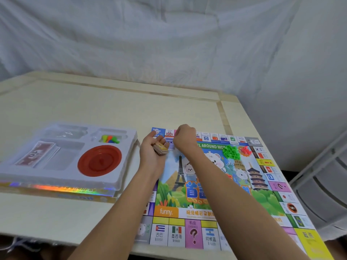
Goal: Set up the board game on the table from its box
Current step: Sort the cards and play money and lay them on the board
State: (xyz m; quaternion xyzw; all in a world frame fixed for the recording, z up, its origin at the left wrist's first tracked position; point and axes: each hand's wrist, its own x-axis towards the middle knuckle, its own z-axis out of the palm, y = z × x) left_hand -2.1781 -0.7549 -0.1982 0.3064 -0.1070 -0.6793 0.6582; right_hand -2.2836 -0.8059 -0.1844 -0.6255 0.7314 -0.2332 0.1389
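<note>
The colourful game board (262, 196) lies unfolded on the right half of the table. My left hand (152, 149) hovers over its far left corner, holding a small stack of cards (161, 148). My right hand (185, 137) is just to the right, fingers curled down over a card (170, 143) lying on the board near the top edge; whether it grips that card is hidden. Green houses (231, 152) and red pieces (246, 150) are piled on the board's far right area.
The open game box with a white plastic tray (129, 147) sits on the left. It holds paper money (37, 152), a red dish (99, 160) and coloured pawns (109, 139). White cloth hangs behind the table (112, 109). A grey rack (323, 184) stands at the right.
</note>
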